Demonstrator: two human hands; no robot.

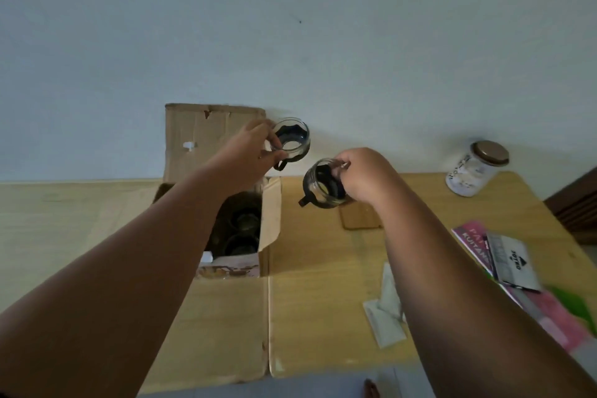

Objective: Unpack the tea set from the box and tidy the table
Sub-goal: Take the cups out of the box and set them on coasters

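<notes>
Lowest in my view, at the bottom centre, the front flap of the open brown cardboard box [270,210] lies flat on the pale wooden tabletop [323,268]. Just right of it are two folded white paper sachets [384,317]. At the lower right edge sits a pink printed booklet [549,307] with a grey packet bearing a black logo [512,260] on top of it.

Further up, left of centre, the box stands open. Its dark inside shows more glass cups [242,226], though I cannot make out how many. Right of the box a small square wooden coaster [360,216] lies flat.

Just above the coaster, my right grip [368,178] pinches the rim of a clear glass cup in a black handled holder [319,186]. The cup is in the air and tilted, mouth towards me and handle pointing lower left. My left grip [245,152], above the box, is curled round the near side of a second glass cup in a black holder [295,139]. This cup is raised in front of the box's upright back flap. The two cups are near each other but apart.

Furthest away, at the upper right of the tabletop, stands a white jar with a brown lid [475,168].
</notes>
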